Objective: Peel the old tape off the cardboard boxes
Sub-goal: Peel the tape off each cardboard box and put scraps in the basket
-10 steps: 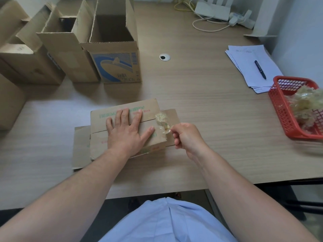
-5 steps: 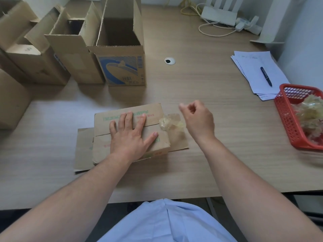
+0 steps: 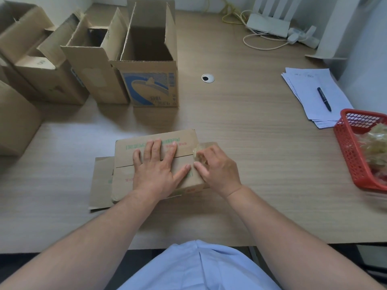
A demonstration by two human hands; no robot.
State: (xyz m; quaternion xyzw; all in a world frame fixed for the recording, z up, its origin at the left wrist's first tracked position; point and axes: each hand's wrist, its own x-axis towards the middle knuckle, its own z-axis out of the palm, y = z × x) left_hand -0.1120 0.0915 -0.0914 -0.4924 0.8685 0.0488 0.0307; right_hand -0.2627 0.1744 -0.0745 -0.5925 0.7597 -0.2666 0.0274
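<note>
A flattened cardboard box (image 3: 129, 147) with green and red print lies on the table in front of me. My left hand (image 3: 157, 170) presses flat on its top, fingers spread. At the box's right end sits a crumpled wad of clear old tape (image 3: 199, 152), still stuck to the cardboard. My right hand (image 3: 217, 168) is on that wad, fingers and thumb curled around it. Part of the tape is hidden under my fingers.
Several open cardboard boxes (image 3: 146, 65) stand at the back left. A red basket (image 3: 347, 151) with peeled tape sits at the right edge. Papers with a pen (image 3: 314, 93) lie behind it. Cables and a white power strip (image 3: 268, 26) are at the far back.
My right hand let go of the tape wad, lifted away to the right, then came back down onto the wad. My left hand stayed pressed on the box.
</note>
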